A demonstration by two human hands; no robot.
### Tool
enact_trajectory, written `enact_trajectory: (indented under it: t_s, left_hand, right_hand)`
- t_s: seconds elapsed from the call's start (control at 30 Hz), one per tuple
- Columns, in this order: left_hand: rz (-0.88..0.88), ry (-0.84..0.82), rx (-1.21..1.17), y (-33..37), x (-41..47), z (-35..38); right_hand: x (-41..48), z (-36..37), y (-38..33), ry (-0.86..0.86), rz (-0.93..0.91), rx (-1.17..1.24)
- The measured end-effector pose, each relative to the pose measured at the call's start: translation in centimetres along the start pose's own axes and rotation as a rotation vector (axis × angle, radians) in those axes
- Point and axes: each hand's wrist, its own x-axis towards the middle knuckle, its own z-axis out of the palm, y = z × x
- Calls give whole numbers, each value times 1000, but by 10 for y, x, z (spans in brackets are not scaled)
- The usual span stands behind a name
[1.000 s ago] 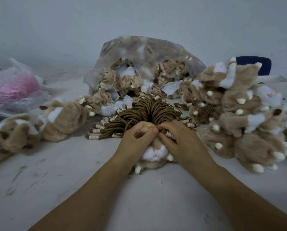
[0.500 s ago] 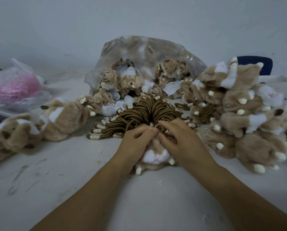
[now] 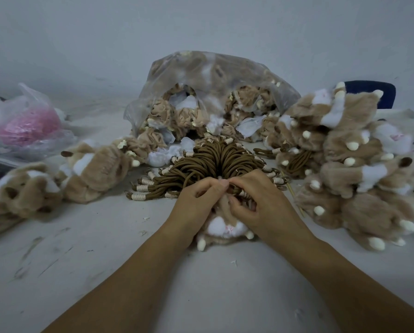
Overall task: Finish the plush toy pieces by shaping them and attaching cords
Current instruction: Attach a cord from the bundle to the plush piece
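A tan and white plush toy piece [image 3: 222, 230] lies on the table in front of me, its white muzzle and cream feet facing me. My left hand [image 3: 196, 205] grips its top from the left with curled fingers. From the right, my right hand [image 3: 261, 205] pinches the fur at the same spot, fingertips meeting the left hand's. Just behind my hands lies a fanned bundle of brown cords [image 3: 213, 164] with cream wrapped ends. Whether a cord is in my fingers is hidden.
A clear bag of unshaped plush pieces [image 3: 210, 97] stands behind the cords. At the right a heap of plush pieces [image 3: 355, 169] rises, and other plush pieces [image 3: 56, 179] lie at the left. A bag with pink material [image 3: 28, 123] sits far left. The grey table [image 3: 105, 272] carries small scraps.
My hands have shifted slightly toward me along the plush piece, and the right fingers have curled in tighter over the fur. Everything else stays put.
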Motion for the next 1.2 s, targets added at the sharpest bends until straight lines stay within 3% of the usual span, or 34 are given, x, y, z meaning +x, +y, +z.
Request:
enact_trajectory:
  t_s: [0.13, 0.47, 0.83, 1.2]
  left_hand:
    - [-28, 13, -59, 0, 1, 0]
    - [41, 87, 49, 3, 0, 6]
    - [25, 57, 69, 6, -2, 6]
    - [-42, 19, -88, 4, -2, 4]
  right_hand:
    - [-1, 1, 1, 0, 20, 3]
    - [1, 4, -2, 38, 68, -189]
    - [0, 5, 0, 42, 113, 44]
    - [1, 3, -2, 48, 87, 33]
